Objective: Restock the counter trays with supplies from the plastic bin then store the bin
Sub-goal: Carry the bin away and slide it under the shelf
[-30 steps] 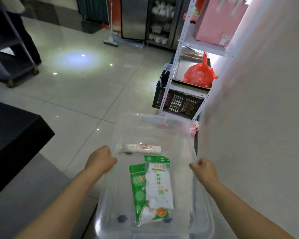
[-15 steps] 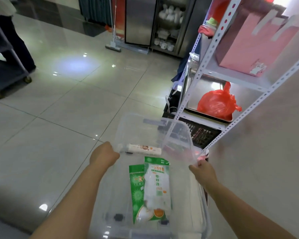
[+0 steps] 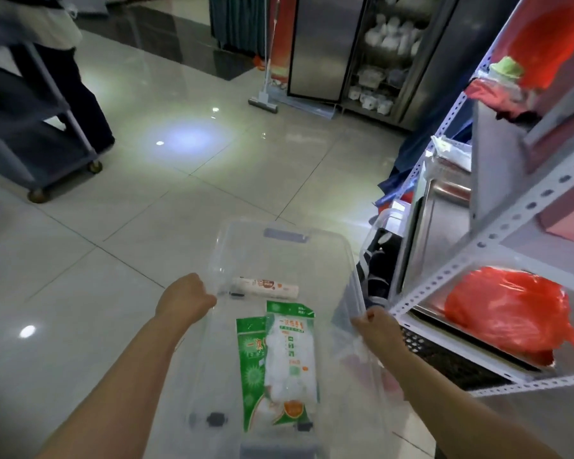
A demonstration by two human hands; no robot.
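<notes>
I carry a clear plastic bin [image 3: 343, 256] in front of me above the tiled floor. My left hand [image 3: 184, 301] grips its left rim and my right hand [image 3: 376, 326] grips its right rim. Inside lie two green and white supply packets [image 3: 289, 356] and a small white roll [image 3: 265, 288] at the far end. No counter trays are in view.
A white metal rack [image 3: 471, 260] stands close on the right, with a red plastic bag [image 3: 507, 313], a metal tray and a black crate beneath. A person beside a wheeled cart [image 3: 40, 150] is at far left. A steel cabinet [image 3: 325, 44] and mop stand ahead.
I have walked forward with the bin past the dark counter and white wall. The rack now sits beside me on the right. Both hands keep their hold on the rims.
</notes>
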